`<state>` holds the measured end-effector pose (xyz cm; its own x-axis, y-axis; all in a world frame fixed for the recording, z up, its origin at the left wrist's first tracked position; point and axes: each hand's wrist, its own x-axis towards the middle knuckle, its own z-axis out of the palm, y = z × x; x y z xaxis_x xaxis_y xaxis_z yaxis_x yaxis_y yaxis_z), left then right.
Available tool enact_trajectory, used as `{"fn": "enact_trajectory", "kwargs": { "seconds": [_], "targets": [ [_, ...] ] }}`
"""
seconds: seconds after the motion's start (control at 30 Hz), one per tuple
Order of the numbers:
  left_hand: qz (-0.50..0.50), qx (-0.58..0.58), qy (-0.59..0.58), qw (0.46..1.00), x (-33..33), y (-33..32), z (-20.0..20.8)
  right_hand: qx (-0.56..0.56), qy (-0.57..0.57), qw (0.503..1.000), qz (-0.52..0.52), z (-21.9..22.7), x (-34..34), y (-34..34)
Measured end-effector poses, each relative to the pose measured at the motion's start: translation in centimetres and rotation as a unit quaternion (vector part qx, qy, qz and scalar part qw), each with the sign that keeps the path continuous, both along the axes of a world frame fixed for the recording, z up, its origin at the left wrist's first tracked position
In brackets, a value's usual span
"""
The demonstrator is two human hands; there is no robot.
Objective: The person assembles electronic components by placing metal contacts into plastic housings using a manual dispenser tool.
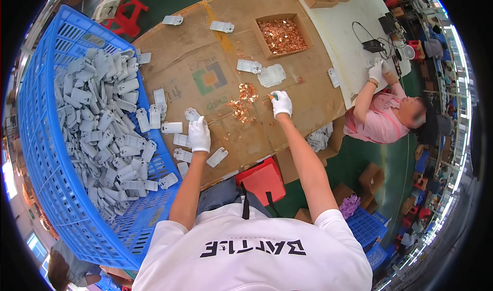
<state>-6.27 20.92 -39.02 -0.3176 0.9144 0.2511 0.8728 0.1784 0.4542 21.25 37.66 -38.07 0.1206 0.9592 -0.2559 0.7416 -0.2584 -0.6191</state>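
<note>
A white glove covers my left hand (199,135), whose fingers are closed on a white plastic casing (192,114) at the left of the cardboard-covered table. My right hand (281,104), gloved too, is closed around a small tool (272,96) with orange and teal on it; its exact kind is hidden by the fingers. Between the hands lies a loose pile of small copper-coloured metal pieces (243,103). A white casing (249,66) and a clear-looking flat plastic piece (271,75) rest beyond the pile. More casings (182,140) are scattered around my left hand.
A big blue crate (56,132), heaped with white casings (105,121), stands at the left. A cardboard box (260,41) of copper pieces sits at the far side. Another person in pink (380,114) works at a white table (354,39) on the right. Below is a red stool (263,180).
</note>
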Motion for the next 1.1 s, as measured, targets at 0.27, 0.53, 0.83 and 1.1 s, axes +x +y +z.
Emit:
{"fn": "enact_trajectory", "kwargs": {
  "seconds": [0.27,0.53,0.83,1.1],
  "targets": [
    [0.126,-0.235,0.112,0.957,0.6,1.1,0.7,0.082,-0.073,0.989,0.1,0.8,0.8,-0.8],
    [0.293,-0.197,-0.173,0.919,-0.8,2.1,3.7,0.099,-0.142,0.971,0.165,1.3,-1.2,-1.1],
    [0.323,-0.21,-0.184,0.904,-1.8,3.7,3.3,-0.033,-0.238,0.937,0.254,3.5,-2.6,1.3],
    [0.293,-0.132,-0.268,0.908,-0.8,1.1,3.3,0.014,-0.078,0.989,0.123,5.4,-3.2,-3.3]
  ]
}}
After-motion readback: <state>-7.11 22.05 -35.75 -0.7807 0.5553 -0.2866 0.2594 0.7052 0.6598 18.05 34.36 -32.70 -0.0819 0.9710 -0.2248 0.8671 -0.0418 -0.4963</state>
